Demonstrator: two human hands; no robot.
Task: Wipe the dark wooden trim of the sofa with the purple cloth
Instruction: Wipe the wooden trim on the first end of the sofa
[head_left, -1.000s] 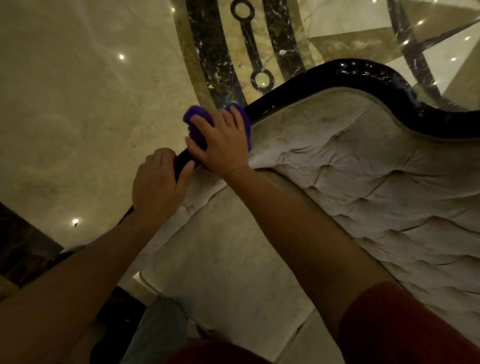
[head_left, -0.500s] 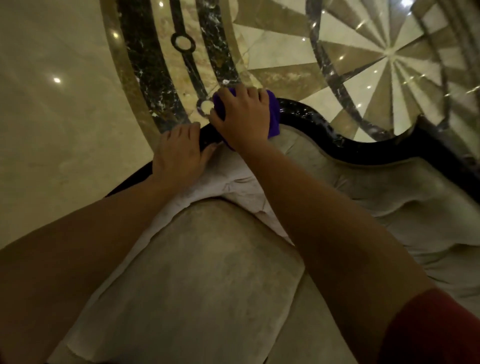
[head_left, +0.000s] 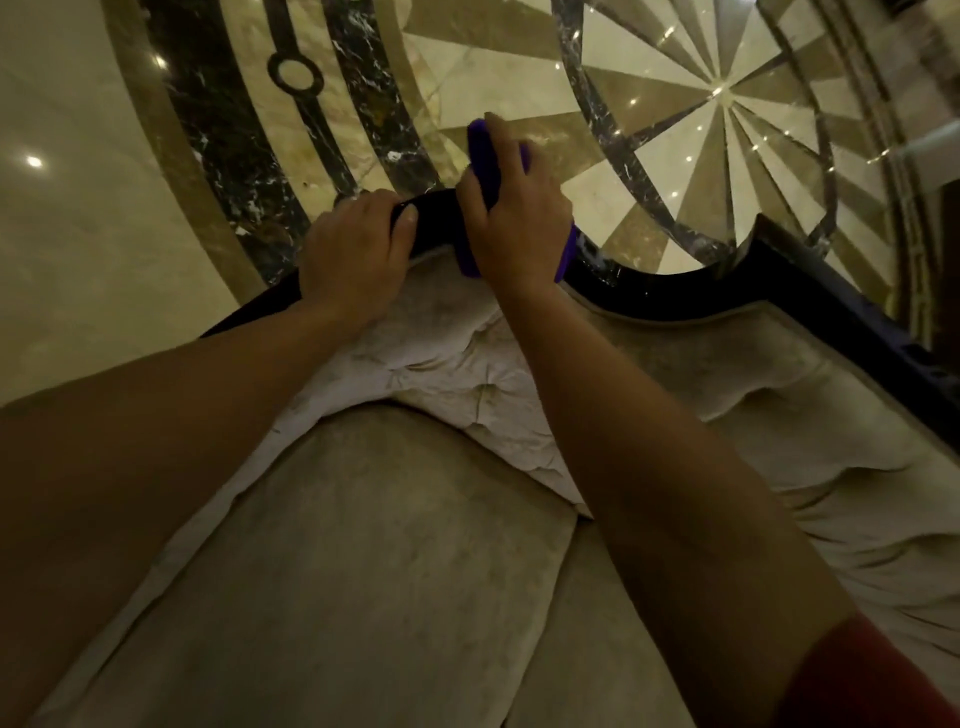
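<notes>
Now, from the left: the left hand (head_left: 353, 249) is clenched on the dark trim (head_left: 675, 283) at the sofa's (head_left: 395, 561) far edge, bracing. Just to its right, the right hand (head_left: 519, 218) presses the purple cloth (head_left: 485, 156), wrapped over the rail near its crest. Mid-job, I'd say: the whole curve running right looks unwiped, with the patterned floor (head_left: 93, 234) beyond.
</notes>
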